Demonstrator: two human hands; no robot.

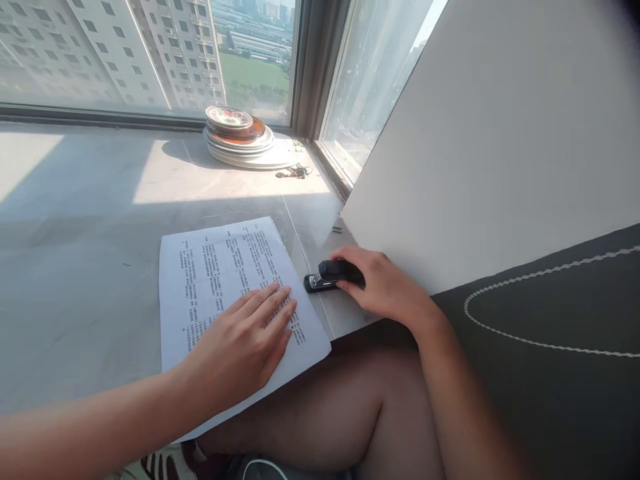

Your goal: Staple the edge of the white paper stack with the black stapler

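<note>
Printed sheets [200, 300] lower centre of frame, on surface [90, 273]. Left hand [250, 340] flat on them, grip open, holding nothing. Right hand [385, 283], right of centre: grip closed around black stapler [330, 270], just beside sheets' right edge. Wall [480, 147] crowds right hand. Staples [337, 229] above stapler. Upper centre: plate stack [240, 152], keys [300, 172] by window [250, 73].

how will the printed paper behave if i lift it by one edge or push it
The printed paper will probably bend and sag, as its edges look thin. It is likely light to lift, and could slide over the smooth-looking ledge, though the left hand lying on it would probably resist that.
</note>
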